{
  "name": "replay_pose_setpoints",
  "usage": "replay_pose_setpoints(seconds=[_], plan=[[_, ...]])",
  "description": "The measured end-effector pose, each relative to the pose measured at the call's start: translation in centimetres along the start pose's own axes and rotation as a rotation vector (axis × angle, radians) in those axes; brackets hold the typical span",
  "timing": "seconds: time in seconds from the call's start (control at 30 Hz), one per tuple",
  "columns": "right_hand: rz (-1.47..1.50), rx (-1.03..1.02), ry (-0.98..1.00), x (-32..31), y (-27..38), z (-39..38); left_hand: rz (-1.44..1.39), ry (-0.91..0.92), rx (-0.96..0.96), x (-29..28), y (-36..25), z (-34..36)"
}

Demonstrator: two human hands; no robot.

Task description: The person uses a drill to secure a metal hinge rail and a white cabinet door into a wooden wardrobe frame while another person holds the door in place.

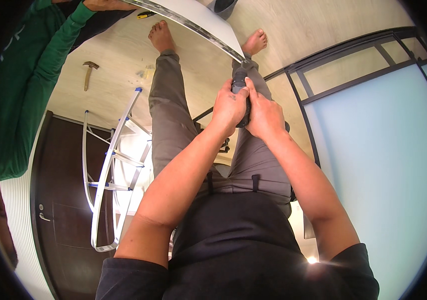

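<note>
In front of me, between my legs, both hands grip a black power drill. My left hand is wrapped round its left side, and my right hand closes on it from the right. The drill points away from me, its tip at the near right corner of a white panel. A grey metal strip runs along the panel's near edge. Whether the tip touches the panel or a screw there I cannot tell. At the panel's far left end is a co-worker's hand.
A co-worker in a green sleeve is close on my left. A hammer and a yellow-black tool lie on the pale floor. An aluminium stepladder stands left, before a dark door. A black-framed glass partition is right.
</note>
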State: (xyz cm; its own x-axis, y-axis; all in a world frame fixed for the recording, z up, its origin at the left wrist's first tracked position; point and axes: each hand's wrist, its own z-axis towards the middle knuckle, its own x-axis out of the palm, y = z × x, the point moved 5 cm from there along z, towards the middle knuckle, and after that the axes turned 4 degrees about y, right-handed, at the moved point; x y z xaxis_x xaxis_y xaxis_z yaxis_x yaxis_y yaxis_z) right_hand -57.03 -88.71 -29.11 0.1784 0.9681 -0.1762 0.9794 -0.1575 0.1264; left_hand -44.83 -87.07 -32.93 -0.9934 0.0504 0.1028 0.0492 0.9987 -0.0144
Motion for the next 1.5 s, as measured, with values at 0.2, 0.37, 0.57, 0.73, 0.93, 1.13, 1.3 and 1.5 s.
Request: replay_pose_setpoints(seconds=[0.2, 0.37, 0.57, 0.73, 0.93, 1.13, 1.3, 1.5], plan=[[0.02, -0.019, -0.04, 0.01, 0.04, -0.18, 0.01, 0.026, 0.0, -0.05, 0.25, 0.34], [0.024, -0.017, -0.04, -0.1, -0.04, -0.1, 0.016, 0.022, -0.008, 0.03, 0.31, 0.66], [0.022, -0.015, -0.029, -0.27, -0.07, -0.05, -0.004, 0.033, -0.006, 0.07, 0.32, 0.72], [0.014, -0.013, -0.008, -0.61, 0.06, -0.03, 0.008, 0.002, -0.008, 0.12, 0.03, 0.35], [-0.005, -0.007, 0.007, -0.52, -0.02, 0.07, -0.036, 0.009, -0.024, 0.14, -0.38, 0.03], [-0.006, -0.015, 0.001, -0.46, -0.02, -0.02, -0.034, 0.02, -0.016, 0.13, -0.3, 0.07], [-0.004, -0.006, -0.001, -0.59, 0.11, 0.11, -0.029, 0.012, 0.018, 0.14, -0.05, 0.57], [0.0, 0.0, 0.001, -0.44, 0.11, 0.09, -0.019, -0.001, 0.011, 0.01, 0.08, 0.63]])
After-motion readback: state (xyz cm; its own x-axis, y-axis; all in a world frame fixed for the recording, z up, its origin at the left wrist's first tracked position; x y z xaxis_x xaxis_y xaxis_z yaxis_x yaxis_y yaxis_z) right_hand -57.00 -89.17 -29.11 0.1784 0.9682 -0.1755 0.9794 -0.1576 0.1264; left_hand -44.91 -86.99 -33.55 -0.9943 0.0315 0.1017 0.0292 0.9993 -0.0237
